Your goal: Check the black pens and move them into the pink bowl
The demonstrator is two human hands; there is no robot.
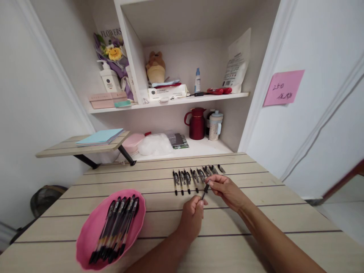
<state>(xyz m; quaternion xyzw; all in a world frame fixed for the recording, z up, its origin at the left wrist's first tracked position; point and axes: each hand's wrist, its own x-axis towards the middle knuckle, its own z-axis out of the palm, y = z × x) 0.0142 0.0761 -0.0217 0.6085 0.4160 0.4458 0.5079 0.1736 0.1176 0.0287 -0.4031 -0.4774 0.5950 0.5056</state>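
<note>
My left hand [192,216] is closed round the lower part of a pen [205,189] held tilted above the table. The thumb and fingers of my right hand [226,187] pinch the pen's upper end; the exact part between the fingertips is too small to make out. Just beyond both hands lies a row of pen parts [187,180], with pen barrels and black caps side by side. The row's right end has several loose caps [212,169]. On the left, a pink scalloped tray [82,231] holds several capped black pens [118,223].
The slatted wooden table [241,235] runs back to a white shelf unit. At its back left stands a small raised stand [54,148] with blue paper [99,137]. A red jug [197,123] and a pale tumbler [215,127] stand in the lower shelf.
</note>
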